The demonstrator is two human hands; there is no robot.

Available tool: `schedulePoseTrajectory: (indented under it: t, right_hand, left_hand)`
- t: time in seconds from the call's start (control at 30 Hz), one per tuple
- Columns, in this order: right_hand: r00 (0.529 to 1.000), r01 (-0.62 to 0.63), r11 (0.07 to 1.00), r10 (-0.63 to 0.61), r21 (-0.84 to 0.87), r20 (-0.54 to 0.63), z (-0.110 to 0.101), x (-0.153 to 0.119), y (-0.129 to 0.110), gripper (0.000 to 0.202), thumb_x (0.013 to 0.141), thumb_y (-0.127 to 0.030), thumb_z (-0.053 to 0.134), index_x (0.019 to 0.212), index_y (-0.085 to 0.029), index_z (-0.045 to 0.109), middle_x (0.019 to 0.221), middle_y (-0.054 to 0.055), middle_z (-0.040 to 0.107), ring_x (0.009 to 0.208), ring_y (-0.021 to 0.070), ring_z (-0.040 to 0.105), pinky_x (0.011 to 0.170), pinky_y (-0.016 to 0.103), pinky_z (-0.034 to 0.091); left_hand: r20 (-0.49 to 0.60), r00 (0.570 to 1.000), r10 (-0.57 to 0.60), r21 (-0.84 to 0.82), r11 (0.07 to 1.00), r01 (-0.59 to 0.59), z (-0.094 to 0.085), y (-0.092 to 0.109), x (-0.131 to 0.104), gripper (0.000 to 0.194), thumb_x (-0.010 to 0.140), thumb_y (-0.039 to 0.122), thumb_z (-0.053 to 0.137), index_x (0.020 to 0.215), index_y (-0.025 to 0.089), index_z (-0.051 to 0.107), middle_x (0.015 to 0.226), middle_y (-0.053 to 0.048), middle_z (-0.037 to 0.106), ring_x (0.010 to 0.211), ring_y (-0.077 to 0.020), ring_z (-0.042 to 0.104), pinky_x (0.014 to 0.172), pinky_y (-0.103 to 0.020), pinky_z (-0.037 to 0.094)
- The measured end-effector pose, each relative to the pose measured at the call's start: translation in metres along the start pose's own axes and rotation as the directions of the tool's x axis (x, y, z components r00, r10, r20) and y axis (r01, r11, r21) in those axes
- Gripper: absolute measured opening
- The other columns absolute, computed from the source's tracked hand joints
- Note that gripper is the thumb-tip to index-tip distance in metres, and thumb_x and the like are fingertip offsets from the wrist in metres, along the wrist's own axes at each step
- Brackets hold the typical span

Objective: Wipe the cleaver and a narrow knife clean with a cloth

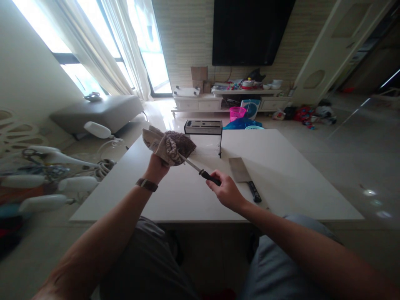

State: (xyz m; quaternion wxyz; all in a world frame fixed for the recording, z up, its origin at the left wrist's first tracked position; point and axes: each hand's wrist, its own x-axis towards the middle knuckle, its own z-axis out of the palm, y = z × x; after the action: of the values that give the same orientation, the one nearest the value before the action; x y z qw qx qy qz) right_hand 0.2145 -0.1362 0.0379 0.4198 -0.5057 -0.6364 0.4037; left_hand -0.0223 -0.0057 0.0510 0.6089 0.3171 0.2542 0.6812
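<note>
My left hand (158, 166), with a dark band on its wrist, is closed on a brown and beige cloth (179, 143) above the white table. In my right hand (225, 189) is the black handle of a sharpening steel (194, 166). Its thin metal rod points up and left, and the far end is hidden in the cloth. To the right of my right hand a cleaver (240, 170) lies flat, its black handle toward me. A knife block (203, 127) with a slotted top and clear sides stands behind the cloth.
The white table (290, 183) spans the space before me, its near edge above my knees. A lamp with several white shades (78, 183) is beside its left edge. Beyond the table are a pink basket (237, 113), a blue bag (242, 123) and a low cabinet (200, 104).
</note>
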Motion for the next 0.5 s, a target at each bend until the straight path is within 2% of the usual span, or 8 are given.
schedulePoseTrajectory:
  t: [0.17,0.3,0.4,0.5]
  right_hand:
    - [0.997,0.025,1.000,-0.025,-0.003,-0.066,0.000,0.002,0.000,0.018,0.088,-0.037,0.063,0.085,-0.020,0.057,0.071,-0.003,0.058,0.068,0.0148,0.052,0.066,0.029,0.037]
    - [0.995,0.028,1.000,-0.029,-0.013,-0.099,0.000,0.005,0.002,0.019,0.089,-0.039,0.062,0.086,-0.021,0.057,0.071,-0.003,0.057,0.067,0.0154,0.053,0.066,0.029,0.037]
    - [0.994,0.023,1.000,-0.024,-0.015,-0.109,0.002,0.007,0.004,0.020,0.089,-0.040,0.062,0.087,-0.021,0.056,0.071,-0.002,0.057,0.067,0.0160,0.053,0.066,0.029,0.038]
    - [0.991,0.050,0.998,-0.054,-0.039,-0.123,0.004,0.007,0.005,0.018,0.088,-0.038,0.062,0.088,-0.021,0.054,0.077,-0.001,0.059,0.072,0.0171,0.055,0.071,0.030,0.039]
  left_hand:
    - [0.002,0.997,-0.074,0.016,0.997,0.074,0.008,-0.008,-0.013,0.030,0.094,0.024,0.061,0.121,0.018,0.072,0.110,-0.007,0.079,0.118,-0.0250,0.070,0.108,-0.042,0.055]
    - [0.049,0.981,-0.189,0.075,0.980,0.185,0.014,-0.019,-0.027,0.033,0.087,0.025,0.070,0.119,0.016,0.070,0.114,-0.010,0.077,0.114,-0.0275,0.071,0.104,-0.042,0.057]
    - [0.075,0.959,-0.275,0.153,0.953,0.261,0.022,-0.029,-0.039,0.039,0.080,0.024,0.079,0.117,0.015,0.070,0.109,-0.010,0.078,0.101,-0.0255,0.075,0.094,-0.039,0.061]
    - [0.071,0.956,-0.283,0.213,0.941,0.263,0.030,-0.035,-0.048,0.045,0.073,0.022,0.086,0.114,0.014,0.071,0.104,-0.009,0.078,0.088,-0.0213,0.075,0.084,-0.033,0.062]
